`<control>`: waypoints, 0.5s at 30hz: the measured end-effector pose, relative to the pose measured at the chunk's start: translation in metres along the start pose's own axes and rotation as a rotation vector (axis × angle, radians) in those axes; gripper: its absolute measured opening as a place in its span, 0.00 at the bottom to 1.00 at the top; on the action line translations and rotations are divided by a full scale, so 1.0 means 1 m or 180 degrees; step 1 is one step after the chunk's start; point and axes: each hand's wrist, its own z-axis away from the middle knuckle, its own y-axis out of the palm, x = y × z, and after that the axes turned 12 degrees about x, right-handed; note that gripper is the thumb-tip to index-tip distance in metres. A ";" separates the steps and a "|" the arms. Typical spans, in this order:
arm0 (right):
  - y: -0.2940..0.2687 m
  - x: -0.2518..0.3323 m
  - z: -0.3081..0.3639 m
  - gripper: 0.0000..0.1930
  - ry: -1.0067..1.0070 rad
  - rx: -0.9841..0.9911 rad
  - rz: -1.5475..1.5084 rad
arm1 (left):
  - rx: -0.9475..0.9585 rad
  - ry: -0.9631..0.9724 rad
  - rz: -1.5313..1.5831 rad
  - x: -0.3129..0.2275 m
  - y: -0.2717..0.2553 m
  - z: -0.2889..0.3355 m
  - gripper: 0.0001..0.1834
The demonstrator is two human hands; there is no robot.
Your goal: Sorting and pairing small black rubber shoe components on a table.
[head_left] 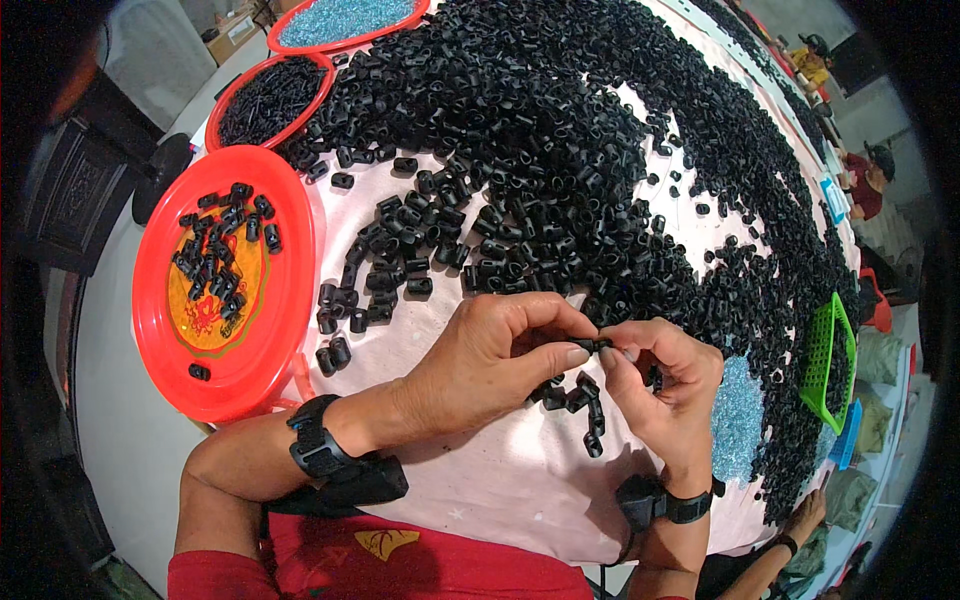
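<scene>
On your far left, a red tray (155,310) is resting near the table's edge, its patterned orange middle carrying a loose group of black pieces (212,250), with one more lying apart toward its near rim. Just beyond it, a red bowl (213,125) is holding thin black parts, and a second red bowl (275,40), farther off, is holding pale blue bits. You are wearing a black strap (325,440) on your left wrist. A big heap of black tube-shaped pieces (500,130) is spreading over the pink cloth (470,490) from behind your hands toward the far right, with strays lying at its near edge. Your left hand (490,345) is pinching a small black part (597,345) between thumb and forefinger, above the cloth in front of you. Under your fingers, a few loose black pieces (580,400) are lying close together. Your right hand (665,375) is meeting the left, its thumb and forefinger closing on the same part from the other side. Right of it, a pile of pale blue bits (738,420) is lying against the heap, and beyond that a green basket (828,360) is standing tilted, a blue basket (847,435) just beside it. At the lower right, another person's hand (808,515) is reaching over the table's edge.
</scene>
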 end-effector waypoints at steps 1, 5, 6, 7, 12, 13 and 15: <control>-0.002 0.004 0.000 0.07 -0.0016 0.0048 0.0155 | 0.0002 -0.0001 0.0002 0.000 0.000 0.000 0.11; -0.003 0.011 -0.001 0.07 -0.0124 0.0091 0.0570 | -0.0043 0.0102 -0.0586 -0.001 -0.001 -0.001 0.11; -0.004 0.010 -0.001 0.07 -0.0117 0.0088 0.0571 | -0.0043 0.0168 -0.0842 -0.001 -0.002 -0.001 0.11; -0.004 0.009 -0.002 0.07 -0.0166 0.0104 0.0539 | -0.0045 0.0168 -0.0845 0.000 -0.002 -0.001 0.11; 0.000 0.004 0.000 0.06 -0.0030 0.0133 0.0105 | -0.0022 0.0139 -0.0432 0.003 -0.001 -0.001 0.10; 0.000 0.003 0.001 0.06 -0.0014 0.0132 0.0076 | -0.0023 0.0139 -0.0431 0.004 -0.002 -0.001 0.10; 0.001 0.004 0.001 0.05 0.0000 0.0131 0.0047 | -0.0058 0.0210 -0.0574 0.007 -0.003 -0.002 0.09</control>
